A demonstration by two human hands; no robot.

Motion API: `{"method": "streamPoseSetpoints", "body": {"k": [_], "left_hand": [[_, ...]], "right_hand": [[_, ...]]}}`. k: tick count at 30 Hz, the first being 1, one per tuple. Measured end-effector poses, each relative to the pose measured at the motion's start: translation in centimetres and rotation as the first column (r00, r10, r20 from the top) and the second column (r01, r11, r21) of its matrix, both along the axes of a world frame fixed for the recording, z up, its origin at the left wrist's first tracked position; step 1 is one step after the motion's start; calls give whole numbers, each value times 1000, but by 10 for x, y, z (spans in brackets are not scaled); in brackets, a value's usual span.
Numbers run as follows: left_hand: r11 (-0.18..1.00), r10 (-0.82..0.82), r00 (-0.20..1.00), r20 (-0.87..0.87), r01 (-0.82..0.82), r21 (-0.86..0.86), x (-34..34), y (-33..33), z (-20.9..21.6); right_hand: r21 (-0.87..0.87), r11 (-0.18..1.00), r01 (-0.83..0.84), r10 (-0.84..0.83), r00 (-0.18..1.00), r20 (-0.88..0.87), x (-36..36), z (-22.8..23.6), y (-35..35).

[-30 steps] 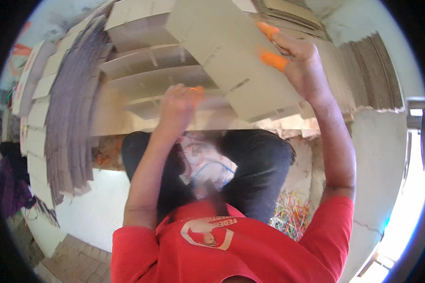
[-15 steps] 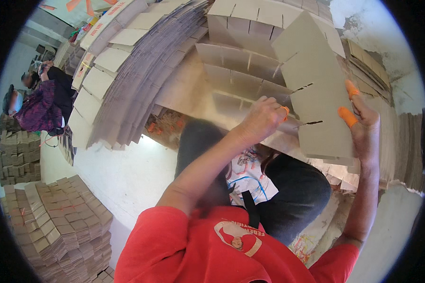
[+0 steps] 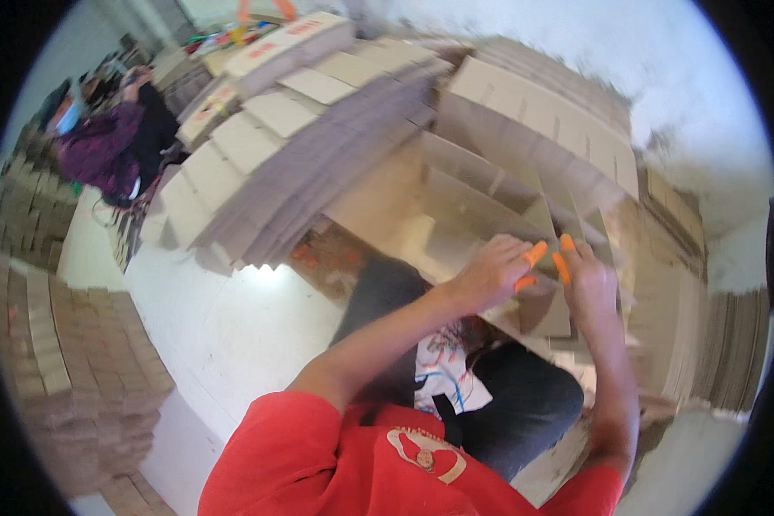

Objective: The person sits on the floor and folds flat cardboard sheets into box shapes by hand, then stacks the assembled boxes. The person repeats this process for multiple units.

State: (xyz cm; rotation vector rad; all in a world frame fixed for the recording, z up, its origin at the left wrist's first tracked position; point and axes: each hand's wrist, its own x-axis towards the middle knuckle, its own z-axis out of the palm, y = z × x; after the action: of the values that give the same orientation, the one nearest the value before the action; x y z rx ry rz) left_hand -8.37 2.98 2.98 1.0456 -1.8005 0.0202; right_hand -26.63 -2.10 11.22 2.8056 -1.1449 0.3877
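Observation:
In front of my lap stand several slotted cardboard dividers (image 3: 477, 211) on edge, roughly parallel to one another. A crossing cardboard divider (image 3: 562, 206) now stands upright among them at their right part, seen nearly edge-on. My left hand (image 3: 494, 273), with orange finger covers, is closed at the near dividers where the pieces meet. Close beside it, my right hand (image 3: 590, 284), also with orange covers, pinches the crossing divider near its near end. Motion blur and my fingers hide the slots there.
A long fanned stack of cardboard sheets (image 3: 284, 172) lies at the upper left, with a slotted stack (image 3: 550, 120) beyond the dividers. Bundled cardboard (image 3: 77, 361) is piled at the lower left, and more sheets (image 3: 731, 353) stand at right. Another person (image 3: 103, 155) sits at far left.
The large slotted sheet in my right hand has swung from facing me to upright and moved down among the parallel dividers. My hands came closer together. The view has shifted.

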Motion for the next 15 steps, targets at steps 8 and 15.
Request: {"method": "streamPoseSetpoints", "body": {"k": [8, 15], "left_hand": [[728, 173, 959, 223, -278, 627, 117, 129, -58], [743, 194, 958, 211, -284, 606, 125, 135, -81]], "right_hand": [[187, 834, -519, 468, 845, 260, 57, -52, 63], [895, 394, -208, 157, 975, 157, 46, -163, 59]]}}
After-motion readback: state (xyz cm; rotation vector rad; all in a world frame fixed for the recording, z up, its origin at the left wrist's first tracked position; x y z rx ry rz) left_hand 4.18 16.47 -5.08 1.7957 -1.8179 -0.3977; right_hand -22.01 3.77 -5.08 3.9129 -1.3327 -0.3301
